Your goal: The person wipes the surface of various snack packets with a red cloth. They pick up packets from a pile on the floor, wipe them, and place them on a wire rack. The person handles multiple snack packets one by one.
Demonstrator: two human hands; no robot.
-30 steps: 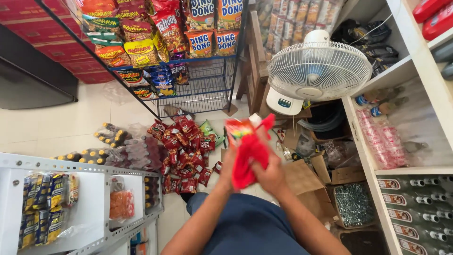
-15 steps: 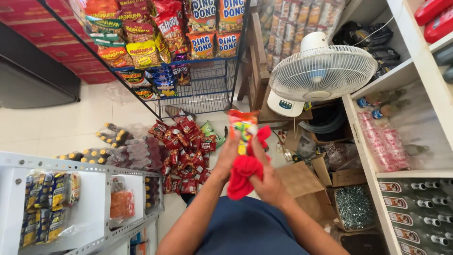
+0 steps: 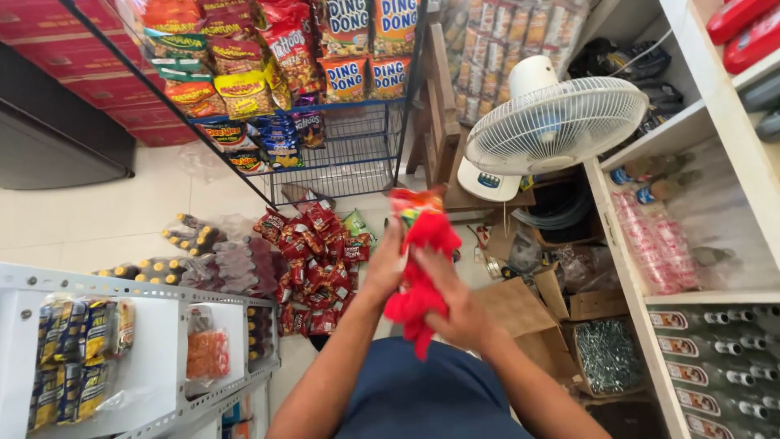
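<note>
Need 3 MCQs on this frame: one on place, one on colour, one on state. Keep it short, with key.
1. Where does the white fan stand relative to the hands?
A. up and to the right
B. down and to the left
C. directly beneath them

2. What colour is the cloth held in the hands?
A. blue
B. red
C. white

3. How is the snack packet held?
A. lying on the floor
B. hanging on the rack
C. gripped by the left hand while the right hand presses the cloth on it

Key: 1 A, the fan sits by the right-hand shelves above the hands. 2 B, the cloth is bright red. 3 C, both hands close around packet and cloth in mid-air.
</note>
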